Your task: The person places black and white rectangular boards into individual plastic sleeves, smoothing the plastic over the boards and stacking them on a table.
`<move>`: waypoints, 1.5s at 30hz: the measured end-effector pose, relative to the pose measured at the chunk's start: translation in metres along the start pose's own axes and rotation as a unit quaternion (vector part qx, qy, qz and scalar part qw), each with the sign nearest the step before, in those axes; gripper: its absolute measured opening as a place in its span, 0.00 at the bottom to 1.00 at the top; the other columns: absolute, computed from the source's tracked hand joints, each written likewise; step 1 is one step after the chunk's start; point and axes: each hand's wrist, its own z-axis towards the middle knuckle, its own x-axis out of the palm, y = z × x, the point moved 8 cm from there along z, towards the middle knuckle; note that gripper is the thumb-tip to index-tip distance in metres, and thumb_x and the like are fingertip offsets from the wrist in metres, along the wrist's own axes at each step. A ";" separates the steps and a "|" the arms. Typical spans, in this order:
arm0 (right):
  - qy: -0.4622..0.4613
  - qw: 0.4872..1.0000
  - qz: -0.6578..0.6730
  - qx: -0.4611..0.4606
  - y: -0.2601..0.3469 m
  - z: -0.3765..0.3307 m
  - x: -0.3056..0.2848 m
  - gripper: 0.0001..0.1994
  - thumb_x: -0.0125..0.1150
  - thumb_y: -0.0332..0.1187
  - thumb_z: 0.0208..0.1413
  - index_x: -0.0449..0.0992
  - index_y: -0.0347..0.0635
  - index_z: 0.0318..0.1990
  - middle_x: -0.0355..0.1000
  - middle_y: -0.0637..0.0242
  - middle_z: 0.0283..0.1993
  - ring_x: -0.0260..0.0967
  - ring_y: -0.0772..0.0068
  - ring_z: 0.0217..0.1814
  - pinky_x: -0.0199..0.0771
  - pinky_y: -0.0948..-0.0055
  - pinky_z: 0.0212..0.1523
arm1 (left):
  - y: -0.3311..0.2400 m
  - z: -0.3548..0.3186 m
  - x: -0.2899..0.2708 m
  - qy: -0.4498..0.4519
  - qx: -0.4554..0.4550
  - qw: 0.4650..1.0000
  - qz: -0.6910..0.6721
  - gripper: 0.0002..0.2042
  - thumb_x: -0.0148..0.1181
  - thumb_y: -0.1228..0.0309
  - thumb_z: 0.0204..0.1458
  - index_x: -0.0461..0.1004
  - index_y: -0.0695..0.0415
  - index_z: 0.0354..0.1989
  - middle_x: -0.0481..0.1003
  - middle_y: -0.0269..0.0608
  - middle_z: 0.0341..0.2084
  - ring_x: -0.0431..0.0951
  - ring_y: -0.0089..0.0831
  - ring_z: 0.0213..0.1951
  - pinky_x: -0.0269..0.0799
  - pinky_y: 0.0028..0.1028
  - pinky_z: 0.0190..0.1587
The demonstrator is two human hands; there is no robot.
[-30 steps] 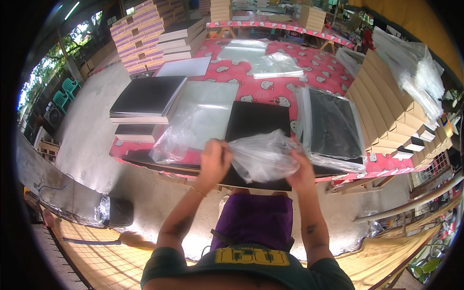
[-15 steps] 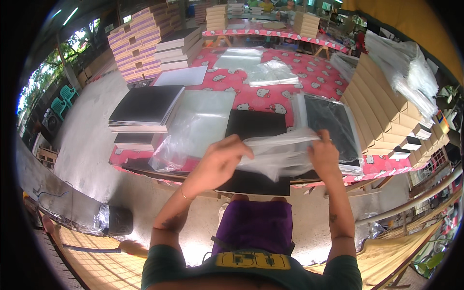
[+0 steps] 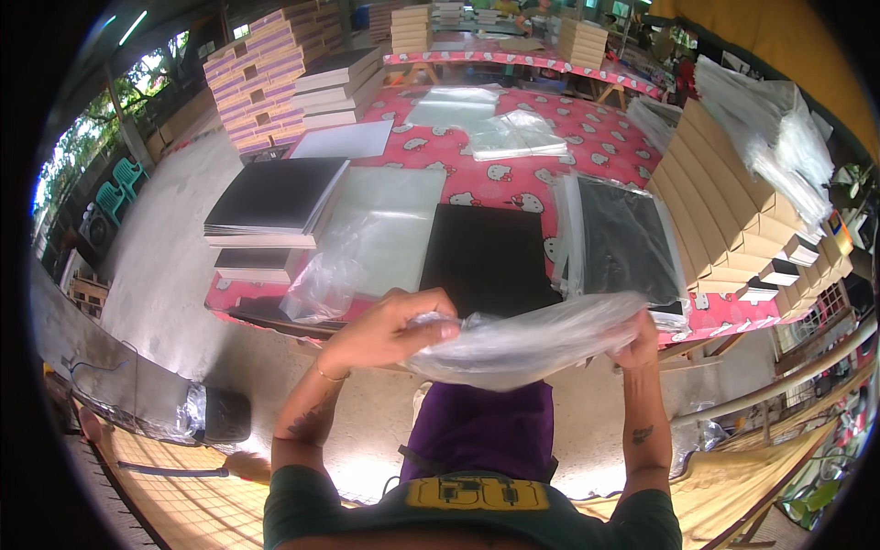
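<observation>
A clear plastic bag (image 3: 522, 344) is stretched between my hands over the table's near edge, somewhat smeared by motion. My left hand (image 3: 390, 328) pinches its left end between thumb and fingers. At the other end, my right hand (image 3: 637, 341) is closed on the bag, its fingers partly hidden by the film. Beneath and beyond the bag lies a black sheet (image 3: 486, 252), its near part covered from view. To its right rests a black sheet in clear plastic (image 3: 623, 238), on top of other plastic. Pale plastic sleeves (image 3: 390, 220) lie flat to the left.
A stack of black-topped paper blocks (image 3: 275, 202) stands at the table's left. Brown cartons (image 3: 715, 202) line the right side, with plastic bags (image 3: 770, 128) on top. More plastic sleeves (image 3: 518, 137) and boxed stacks (image 3: 257, 82) are farther back on the pink patterned cloth (image 3: 495, 188).
Both hands have come down toward my body, bringing the plastic bag with them. It now spans wider between them, and more of the black sheet's far part shows.
</observation>
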 end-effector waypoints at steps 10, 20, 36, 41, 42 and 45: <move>-0.114 0.979 0.145 0.089 -0.021 -0.008 0.009 0.31 0.52 0.54 0.57 0.66 0.31 0.55 0.68 0.48 0.52 0.69 0.49 0.52 0.71 0.50 0.52 | 0.063 -0.016 0.043 0.261 -0.216 0.936 0.093 0.13 0.54 0.63 0.58 0.74 0.59 0.27 0.73 0.31 0.22 0.73 0.18 0.27 0.71 0.23 0.28; -0.150 0.963 0.219 0.044 -0.031 0.003 0.005 0.13 0.60 0.33 0.54 0.74 0.37 0.45 0.73 0.53 0.43 0.72 0.63 0.49 0.76 0.66 0.45 | 0.095 -0.043 0.021 -0.066 -0.342 0.892 -0.290 0.13 0.57 0.62 0.57 0.76 0.61 0.38 0.76 0.36 0.32 0.75 0.22 0.35 0.72 0.27 0.40; -0.050 0.968 -0.165 0.181 -0.118 -0.064 -0.021 0.08 0.54 0.23 0.50 0.67 0.37 0.39 0.69 0.67 0.32 0.66 0.81 0.25 0.69 0.80 0.28 | 0.119 -0.080 0.008 -0.244 -0.163 0.848 -0.442 0.16 0.55 0.80 0.43 0.71 0.61 0.44 0.76 0.43 0.28 0.75 0.28 0.29 0.70 0.27 0.36; -0.345 0.895 -0.255 0.122 -0.140 -0.097 -0.029 0.22 0.49 0.19 0.52 0.66 0.37 0.57 0.71 0.61 0.33 0.67 0.80 0.27 0.70 0.79 0.28 | 0.163 -0.131 0.040 -0.369 -0.274 0.886 -0.052 0.17 0.45 0.80 0.50 0.70 0.63 0.49 0.69 0.36 0.18 0.67 0.19 0.18 0.63 0.21 0.21; -0.338 0.883 -0.309 0.105 -0.144 -0.097 -0.033 0.23 0.48 0.19 0.52 0.65 0.37 0.58 0.72 0.60 0.35 0.68 0.79 0.28 0.70 0.79 0.30 | 0.166 -0.133 0.045 -0.354 -0.278 0.892 -0.027 0.19 0.44 0.80 0.50 0.69 0.63 0.52 0.68 0.35 0.17 0.65 0.18 0.18 0.63 0.21 0.21; -0.313 0.840 -0.440 0.057 -0.143 -0.091 -0.029 0.26 0.47 0.17 0.51 0.64 0.37 0.60 0.73 0.57 0.39 0.70 0.77 0.32 0.70 0.79 0.33 | 0.176 -0.138 0.051 -0.326 -0.299 0.897 -0.008 0.22 0.43 0.80 0.50 0.67 0.62 0.57 0.65 0.33 0.15 0.62 0.16 0.19 0.61 0.20 0.22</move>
